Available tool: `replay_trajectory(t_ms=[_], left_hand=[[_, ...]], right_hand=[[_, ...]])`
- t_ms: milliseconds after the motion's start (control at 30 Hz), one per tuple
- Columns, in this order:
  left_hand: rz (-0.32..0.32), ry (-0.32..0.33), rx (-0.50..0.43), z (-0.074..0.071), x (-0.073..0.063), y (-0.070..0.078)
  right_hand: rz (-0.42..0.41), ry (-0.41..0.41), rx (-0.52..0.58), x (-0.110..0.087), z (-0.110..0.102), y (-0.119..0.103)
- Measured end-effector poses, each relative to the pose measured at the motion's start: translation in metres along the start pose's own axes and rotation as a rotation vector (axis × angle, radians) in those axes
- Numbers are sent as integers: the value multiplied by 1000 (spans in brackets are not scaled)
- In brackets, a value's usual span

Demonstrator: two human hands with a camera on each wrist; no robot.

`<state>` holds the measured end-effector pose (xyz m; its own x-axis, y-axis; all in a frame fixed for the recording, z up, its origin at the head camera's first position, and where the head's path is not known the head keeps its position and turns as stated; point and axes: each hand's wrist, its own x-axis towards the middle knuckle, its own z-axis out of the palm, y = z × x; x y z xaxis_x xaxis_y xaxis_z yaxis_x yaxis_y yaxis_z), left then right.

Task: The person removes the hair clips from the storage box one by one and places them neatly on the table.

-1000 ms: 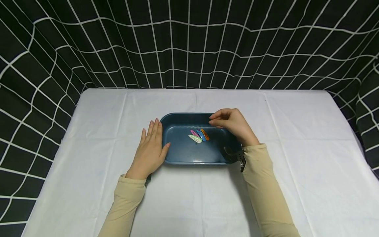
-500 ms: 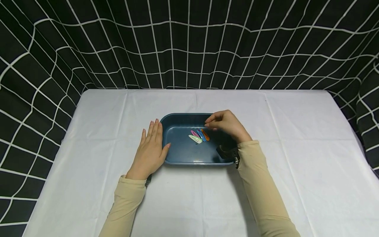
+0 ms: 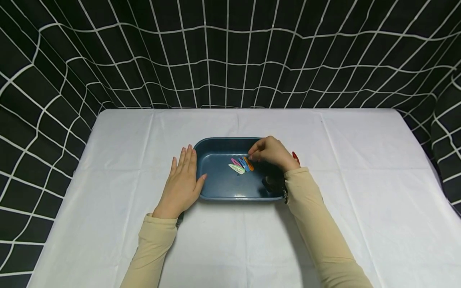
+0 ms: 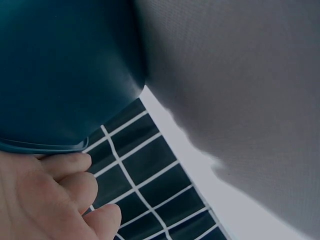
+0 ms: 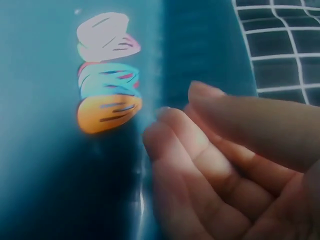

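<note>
Several snap hair clips lie bunched in a dark blue tray [image 3: 223, 188]: a pale green one [image 3: 236, 169], a pink one [image 3: 235, 161], a blue one [image 3: 243, 164] and an orange one [image 3: 248, 163]. Over the tray's right half, my right hand [image 3: 271, 152] has its fingertips close to the orange clip. In the right wrist view its thumb [image 5: 240, 115] and bent fingers stand apart, holding nothing. My left hand [image 3: 181, 182] lies with straight fingers along the tray's left rim; the left wrist view shows its fingertips beneath that rim.
A red clip [image 3: 295, 157] shows just right of the tray, partly hidden by my right wrist. A white cloth [image 3: 360, 200] covers the table. Black curtain with a white grid [image 3: 230, 56] surrounds its back and sides. A black wrist device [image 3: 272, 185] hangs under my right wrist.
My right hand has moved left and slightly down, bringing its fingertips nearer the orange clip. The red clip has come into view behind the right wrist. The left hand stays in place.
</note>
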<state>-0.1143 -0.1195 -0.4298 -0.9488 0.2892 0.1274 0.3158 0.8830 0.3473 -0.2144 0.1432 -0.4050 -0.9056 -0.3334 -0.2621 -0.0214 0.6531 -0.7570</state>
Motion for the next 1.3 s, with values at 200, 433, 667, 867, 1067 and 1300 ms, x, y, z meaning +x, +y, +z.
replay_trajectory(t_ms=[200,433,667,867,1067,1300], left_hand=[[-1,-3,-2,0,0,0],[4,-5,-1,0,0,2],[14,10,-6,0,0,2],[15,16,-2,0,-1,1],[15,20,-1,1,-2,0],[12,17,-7,0,-2,1]], right_hand=[[8,-20,-25,3,4,5],[18,11,-91,2,5,7],[20,14,-197,1,6,6],[7,6,-254,2,11,6],[11,-4,-296,1,14,4],[47,-32,-270,1,12,4]])
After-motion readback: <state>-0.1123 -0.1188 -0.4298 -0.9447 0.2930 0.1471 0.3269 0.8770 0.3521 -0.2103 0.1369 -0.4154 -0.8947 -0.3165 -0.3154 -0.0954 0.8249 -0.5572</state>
